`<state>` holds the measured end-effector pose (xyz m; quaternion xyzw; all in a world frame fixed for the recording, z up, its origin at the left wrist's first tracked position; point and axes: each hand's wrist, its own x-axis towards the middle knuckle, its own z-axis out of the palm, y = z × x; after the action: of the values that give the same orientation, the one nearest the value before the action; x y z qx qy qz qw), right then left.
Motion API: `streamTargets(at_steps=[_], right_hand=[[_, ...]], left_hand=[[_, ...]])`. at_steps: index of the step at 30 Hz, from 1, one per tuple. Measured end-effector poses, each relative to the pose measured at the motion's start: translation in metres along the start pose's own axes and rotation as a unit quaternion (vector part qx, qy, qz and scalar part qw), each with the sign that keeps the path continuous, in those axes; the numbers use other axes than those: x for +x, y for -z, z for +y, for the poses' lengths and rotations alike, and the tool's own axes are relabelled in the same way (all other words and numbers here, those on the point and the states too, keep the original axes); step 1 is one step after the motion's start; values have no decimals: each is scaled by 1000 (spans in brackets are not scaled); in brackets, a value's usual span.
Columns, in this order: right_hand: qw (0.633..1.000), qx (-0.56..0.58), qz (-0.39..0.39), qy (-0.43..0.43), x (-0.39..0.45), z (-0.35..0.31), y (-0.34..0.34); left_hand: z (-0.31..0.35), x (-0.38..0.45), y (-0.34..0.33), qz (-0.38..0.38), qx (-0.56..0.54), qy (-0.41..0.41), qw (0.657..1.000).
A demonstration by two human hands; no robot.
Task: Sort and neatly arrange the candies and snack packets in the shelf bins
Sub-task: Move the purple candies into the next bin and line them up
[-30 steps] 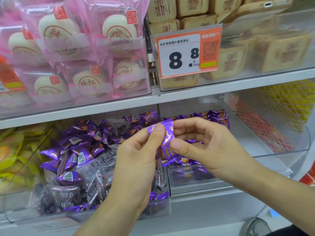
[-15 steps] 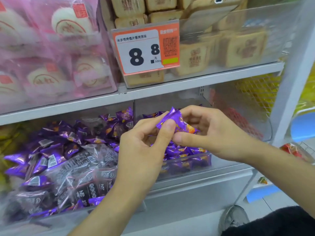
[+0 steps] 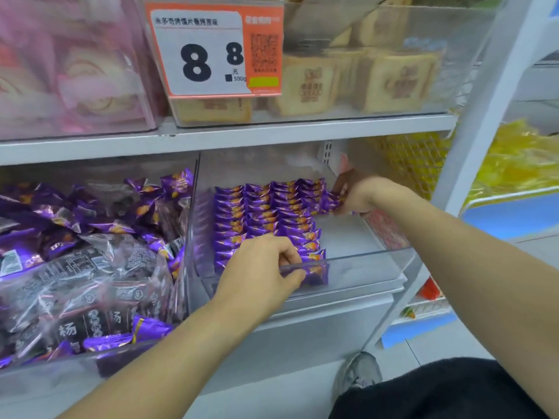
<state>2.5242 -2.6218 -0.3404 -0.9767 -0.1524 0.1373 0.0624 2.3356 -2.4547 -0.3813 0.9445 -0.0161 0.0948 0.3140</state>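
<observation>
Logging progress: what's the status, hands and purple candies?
Left hand touching front rows. Right hand pinching a purple candy at back right. Rows neat in the clear bin. Nothing blocking.

Purple candies [image 3: 266, 216] in tidy rows inside clear bin [image 3: 363, 269]

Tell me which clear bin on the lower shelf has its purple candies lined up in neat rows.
The right clear plastic bin: its purple candies stand in rows. The left bin holds a jumbled heap.

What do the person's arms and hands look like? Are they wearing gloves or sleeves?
No gloves and no sleeves show: both forearms are bare up to the picture's edge. The left hand and right hand show no rings, watch or bracelets.
</observation>
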Motion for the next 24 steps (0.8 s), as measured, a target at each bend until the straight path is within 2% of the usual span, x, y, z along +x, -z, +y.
streamTargets(at_steps=[4,8,16,21,24], right_hand=[[999,-46,-27,3,16,-8,-13],[998,-61,-8,4,21,-11,-23],[997,48,20,-56,21,-6,-30],[994,88,44,-56,14,-3,-30],[983,157,70,-60,15,-3,-35]], left_hand=[[-4,2,-1,1,-12,6,1000],[-6,3,-2,1,-19,17,1000],[-3,1,-1,-1,-15,12,1000],[-4,0,0,-3,-11,6,1000],[-5,1,0,-3,-6,6,1000]])
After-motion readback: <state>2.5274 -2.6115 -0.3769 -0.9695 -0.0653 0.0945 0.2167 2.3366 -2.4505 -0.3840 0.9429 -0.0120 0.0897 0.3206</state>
